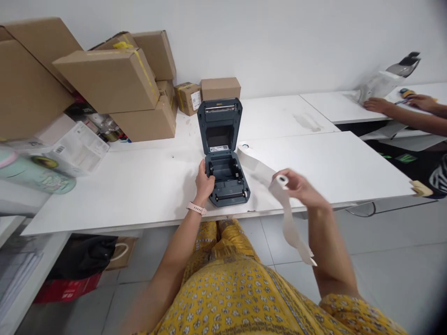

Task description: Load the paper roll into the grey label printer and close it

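A dark grey label printer (228, 190) stands on the white table with its lid (220, 123) raised. The compartment inside it shows no roll. My left hand (204, 183) is closed on the printer's left side, thumb over the near edge. To the right of the printer, my right hand (303, 188) grips a small roll of white label paper (278, 185) above the table. One loose strip (292, 229) hangs from it past the table edge. Another white strip (258, 168) runs back across the table to a curled end beside the printer.
Cardboard boxes (104, 83) are stacked at the back left, with a smaller box (220, 87) behind the printer. A mint bottle (38, 172) lies at the left. At the far right, another person's hands (377, 104) work near a plastic bag (379, 86).
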